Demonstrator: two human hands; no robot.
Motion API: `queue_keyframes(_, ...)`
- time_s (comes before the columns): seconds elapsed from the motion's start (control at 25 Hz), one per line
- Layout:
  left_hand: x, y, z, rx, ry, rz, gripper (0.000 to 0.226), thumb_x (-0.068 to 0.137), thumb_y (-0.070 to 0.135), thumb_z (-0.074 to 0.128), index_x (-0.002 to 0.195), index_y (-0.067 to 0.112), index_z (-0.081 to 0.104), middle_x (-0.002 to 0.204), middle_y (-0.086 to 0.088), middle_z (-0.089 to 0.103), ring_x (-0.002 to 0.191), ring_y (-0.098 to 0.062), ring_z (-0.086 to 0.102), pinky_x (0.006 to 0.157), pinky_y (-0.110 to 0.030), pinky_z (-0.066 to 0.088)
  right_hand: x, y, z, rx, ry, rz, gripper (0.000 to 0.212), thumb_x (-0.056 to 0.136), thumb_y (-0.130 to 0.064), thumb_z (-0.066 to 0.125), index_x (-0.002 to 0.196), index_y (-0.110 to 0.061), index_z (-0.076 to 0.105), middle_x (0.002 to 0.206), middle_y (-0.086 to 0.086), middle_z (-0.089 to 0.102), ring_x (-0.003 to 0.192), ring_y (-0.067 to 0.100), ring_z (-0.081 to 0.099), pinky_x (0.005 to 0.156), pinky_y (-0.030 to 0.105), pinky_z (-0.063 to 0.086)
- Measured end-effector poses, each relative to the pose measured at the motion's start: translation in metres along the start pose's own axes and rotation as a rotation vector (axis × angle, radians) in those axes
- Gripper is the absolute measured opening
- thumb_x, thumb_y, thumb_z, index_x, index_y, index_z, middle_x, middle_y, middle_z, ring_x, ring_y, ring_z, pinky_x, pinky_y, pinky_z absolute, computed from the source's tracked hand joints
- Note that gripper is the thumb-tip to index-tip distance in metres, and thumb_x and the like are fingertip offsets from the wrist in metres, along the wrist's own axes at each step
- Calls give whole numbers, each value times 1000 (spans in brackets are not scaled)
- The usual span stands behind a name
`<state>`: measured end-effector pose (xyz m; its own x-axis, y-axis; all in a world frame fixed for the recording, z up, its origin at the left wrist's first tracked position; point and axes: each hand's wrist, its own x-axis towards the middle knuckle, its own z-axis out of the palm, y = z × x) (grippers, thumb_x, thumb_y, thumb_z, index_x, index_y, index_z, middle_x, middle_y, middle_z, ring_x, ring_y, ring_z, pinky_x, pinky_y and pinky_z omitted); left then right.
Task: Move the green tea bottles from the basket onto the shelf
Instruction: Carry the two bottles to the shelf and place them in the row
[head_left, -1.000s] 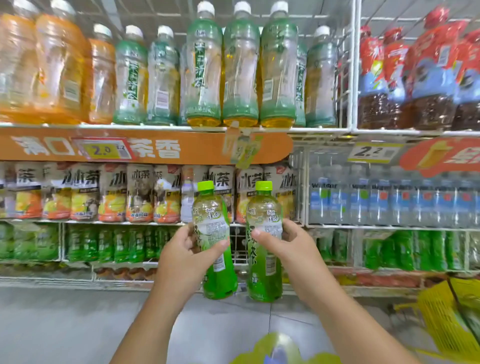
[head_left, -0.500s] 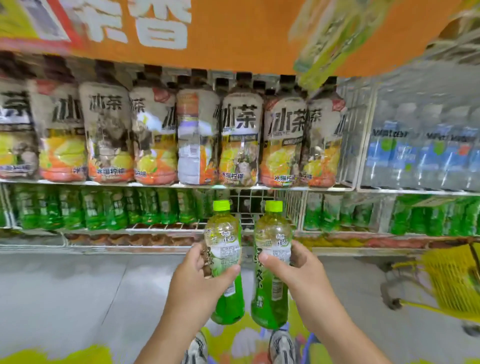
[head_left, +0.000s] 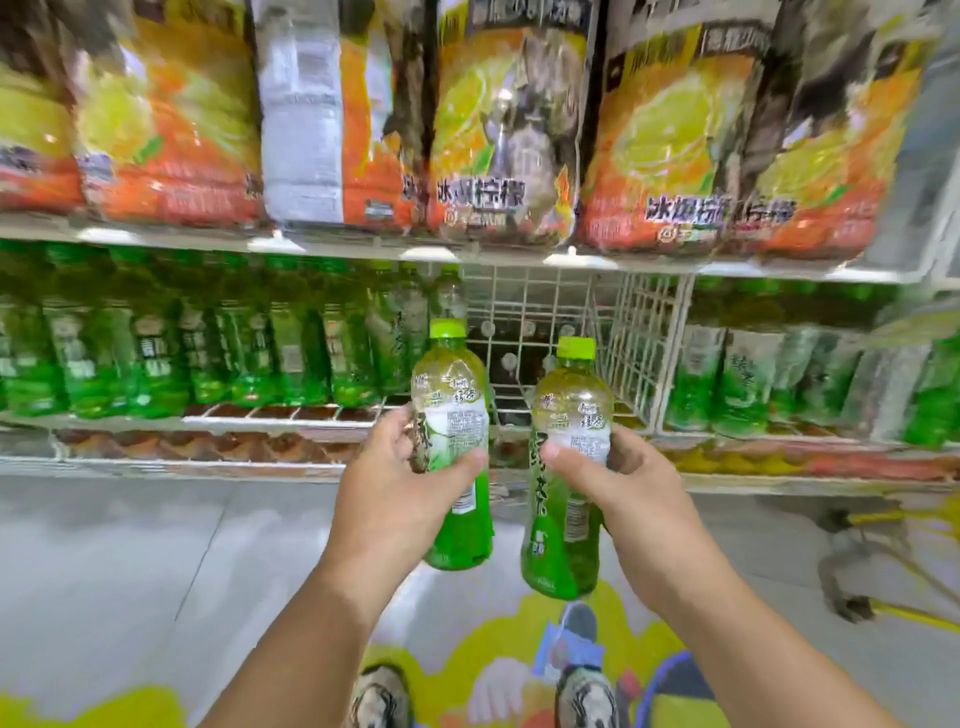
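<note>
Shelf (head_left: 322, 415) gap at twelve o'clock; hands (head_left: 400, 488) (head_left: 631, 480) each gripping an upright bottle (head_left: 457, 415) (head_left: 569, 441), just short.

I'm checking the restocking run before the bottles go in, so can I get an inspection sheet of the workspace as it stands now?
Surface: lower wire shelf has an open gap by the white wire divider.
Job's things: two green tea bottles, left bottle and right bottle, both upright, capped, held in front of the gap, not yet on the shelf.
Clutter: shelved green bottles to the gap's left; orange-labelled bottles above.
Grips: left hand holds the left bottle; right hand holds the right bottle.
Cables: nothing seen.
Surroundings: grey floor, yellow basket at right, blurred.
</note>
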<state>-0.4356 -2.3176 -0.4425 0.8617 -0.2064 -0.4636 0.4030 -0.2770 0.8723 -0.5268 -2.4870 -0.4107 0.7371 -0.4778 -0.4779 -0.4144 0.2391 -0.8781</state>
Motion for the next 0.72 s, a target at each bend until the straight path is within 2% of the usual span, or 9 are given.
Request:
queue_keyframes(0.12,37,-11,21,28,-9,24,74,70,28,91,134,21,54,114,11,74,100,-1,71,91,-36,58,39,16,-3,-9,11,-33,28,82,-17,82,109,-14,73,100,-3,80,95,12,76,73,20,56)
queue_keyframes(0.24,66,-11,36,96,55,56,45,72,30,90,108,28,63,94,23,74,87,4,70,84,-26,56,79,24,-2,-10,5,-58,31,79,-20,85,108,-16,74,100,-3,80,94,15,77,85,34,57)
queue_keyframes(0.32,84,-7,47,153,132,90,44,72,37,88,99,27,55,89,18,66,80,-3,65,79,-27,53,108,24,-2,-25,15,-85,28,77,-23,87,102,-19,76,96,-5,81,92,14,77,85,35,56)
queue_keyframes(0.4,106,-2,54,188,183,76,51,72,42,88,105,24,55,92,11,63,79,-11,61,75,-29,51,132,21,-3,-81,20,-84,24,75,-35,88,95,-28,76,87,-17,79,82,1,75,74,25,55)
queue_keyframes(0.48,130,-1,62,191,203,87,50,70,38,90,106,18,61,86,9,68,76,-13,64,67,-23,46,153,19,-9,-122,18,-79,19,76,-43,86,88,-35,73,73,-28,73,64,-14,66,56,13,49)
queue_keyframes(0.56,148,-5,70,136,199,148,53,69,27,92,111,17,61,89,12,68,84,-9,66,64,-13,48,173,17,-12,-140,7,-86,20,77,-46,85,91,-36,74,72,-28,73,62,-15,64,55,15,45)
queue_keyframes(0.6,158,-10,75,125,198,168,57,70,24,91,117,15,60,96,9,68,89,-10,65,69,-7,47,182,16,-10,-136,4,-92,22,77,-46,85,94,-36,75,77,-26,74,66,-14,64,60,17,43)
queue_keyframes(0.64,164,-14,79,121,208,181,62,71,24,91,123,12,59,106,4,68,97,-13,64,79,-8,48,192,19,-8,-133,1,-105,24,77,-45,85,97,-34,76,82,-23,76,73,-10,67,64,18,43)
queue_keyframes(0.72,184,-25,88,164,216,200,71,70,36,90,130,12,57,120,-4,67,111,-21,64,96,-28,52,211,26,-3,-140,14,-134,28,77,-42,87,101,-30,77,89,-18,78,82,-2,71,71,21,48)
